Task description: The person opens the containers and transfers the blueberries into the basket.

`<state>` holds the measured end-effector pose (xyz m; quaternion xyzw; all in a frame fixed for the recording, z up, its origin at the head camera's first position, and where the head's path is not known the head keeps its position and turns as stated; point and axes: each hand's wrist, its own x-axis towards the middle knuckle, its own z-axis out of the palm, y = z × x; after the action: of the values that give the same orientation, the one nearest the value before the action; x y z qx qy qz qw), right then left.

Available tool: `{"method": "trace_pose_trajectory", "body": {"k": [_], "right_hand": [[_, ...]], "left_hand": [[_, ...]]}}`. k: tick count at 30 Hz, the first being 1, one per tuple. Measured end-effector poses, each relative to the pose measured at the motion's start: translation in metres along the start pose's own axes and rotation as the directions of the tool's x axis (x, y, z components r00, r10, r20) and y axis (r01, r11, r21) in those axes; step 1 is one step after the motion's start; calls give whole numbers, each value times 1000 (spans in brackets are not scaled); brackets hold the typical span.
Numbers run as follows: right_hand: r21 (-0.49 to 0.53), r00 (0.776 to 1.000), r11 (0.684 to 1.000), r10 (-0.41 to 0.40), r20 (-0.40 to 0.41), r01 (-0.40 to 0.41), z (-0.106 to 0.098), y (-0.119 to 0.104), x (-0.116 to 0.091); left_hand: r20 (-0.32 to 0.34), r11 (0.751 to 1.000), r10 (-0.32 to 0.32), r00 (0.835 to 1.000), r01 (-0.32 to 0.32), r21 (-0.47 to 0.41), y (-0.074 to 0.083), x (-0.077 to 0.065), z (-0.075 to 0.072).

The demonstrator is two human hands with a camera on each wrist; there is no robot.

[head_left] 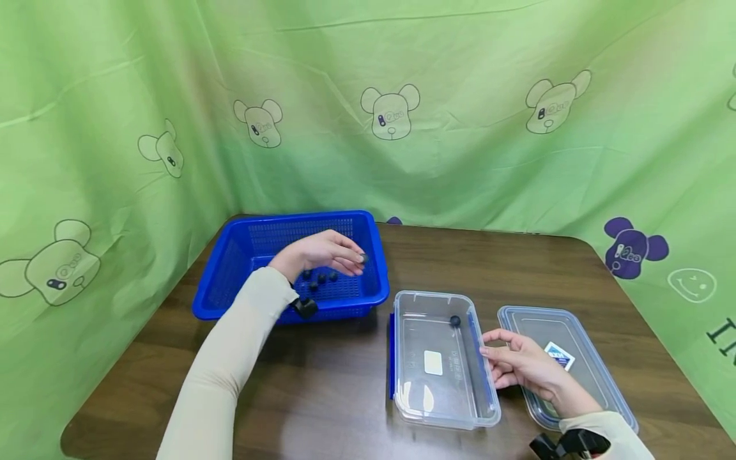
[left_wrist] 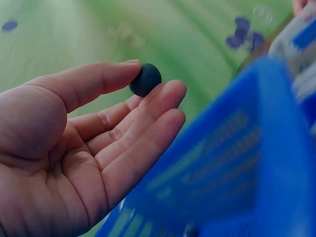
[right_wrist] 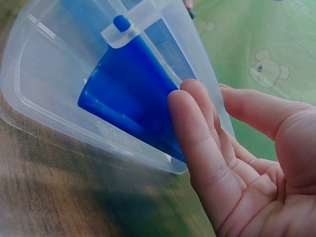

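My left hand [head_left: 330, 251] pinches a small dark ball [left_wrist: 146, 80] between thumb and fingertips, above the right part of a blue plastic basket [head_left: 376, 255]. Several similar dark balls [head_left: 321, 278] lie on the basket floor below that hand. A clear plastic container [head_left: 414, 402] without its lid stands on the table, with one dark ball [head_left: 455, 321] inside near its far right corner. With thumb at the rim and fingers against the blue side latch [right_wrist: 133, 84], my right hand [head_left: 526, 364] holds the container's right wall.
A clear lid [head_left: 592, 377] with a bluish edge and a small label lies right of the container, partly under the right hand. Another blue latch [head_left: 392, 358] hangs on the container's left side. Behind the brown wooden table [head_left: 322, 390] hangs a green printed cloth [head_left: 460, 172].
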<state>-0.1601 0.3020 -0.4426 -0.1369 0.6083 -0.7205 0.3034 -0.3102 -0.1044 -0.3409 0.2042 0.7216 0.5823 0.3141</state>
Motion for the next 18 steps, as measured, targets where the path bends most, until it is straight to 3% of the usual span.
{"method": "trace_pose_trajectory", "body": {"k": [5, 10, 18], "right_hand": [[7, 1000, 1000, -4, 5, 4, 0, 0, 0], [11, 1000, 1000, -3, 4, 3, 0, 1, -1], [6, 1000, 1000, 4, -4, -4, -1, 0, -2]], "left_hand": [[-88, 998, -66, 994, 64, -20, -13, -12, -39], [-132, 985, -173, 976, 173, -11, -28, -19, -68], [-170, 940, -333, 928, 341, 25, -52, -21, -85]]}}
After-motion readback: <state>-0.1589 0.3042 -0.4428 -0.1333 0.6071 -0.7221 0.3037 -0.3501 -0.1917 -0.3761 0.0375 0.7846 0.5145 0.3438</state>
